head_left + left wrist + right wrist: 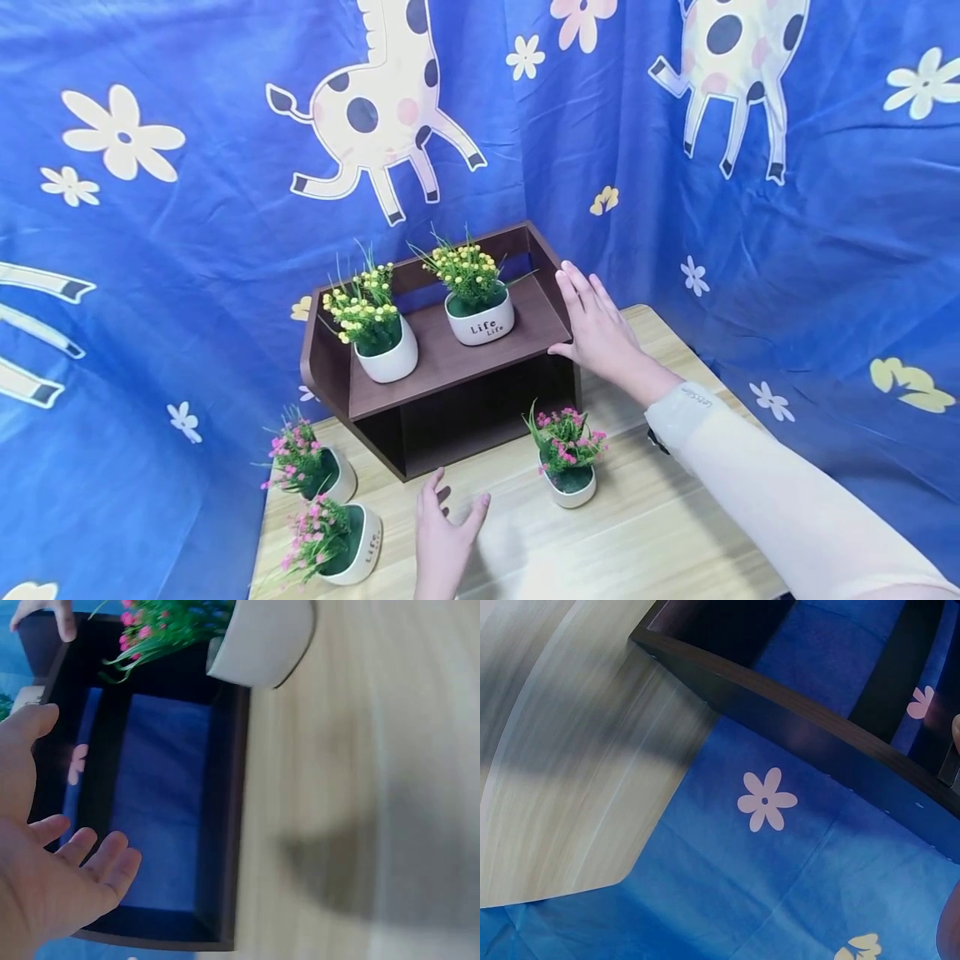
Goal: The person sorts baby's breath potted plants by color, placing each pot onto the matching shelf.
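Observation:
A dark brown two-tier shelf [442,367] stands on the wooden table. My right hand [603,337] is at its right side panel, fingers extended along the outside and thumb near the front edge of the upper board; firm contact is hard to make out. In front of the shelf, my left hand [446,537] hovers with relaxed, spread fingers and holds nothing. On the upper board sit two white pots with yellow flowers, the left pot [387,354] and the right pot [482,321], marked "Life". Nearest the right front corner is a pink-flowered pot [573,487].
Two more pink-flowered pots, a rear one [341,479] and a front one [363,550], stand at the table's left edge. A blue curtain [202,275] with giraffes and flowers hangs behind and beside the table [645,517].

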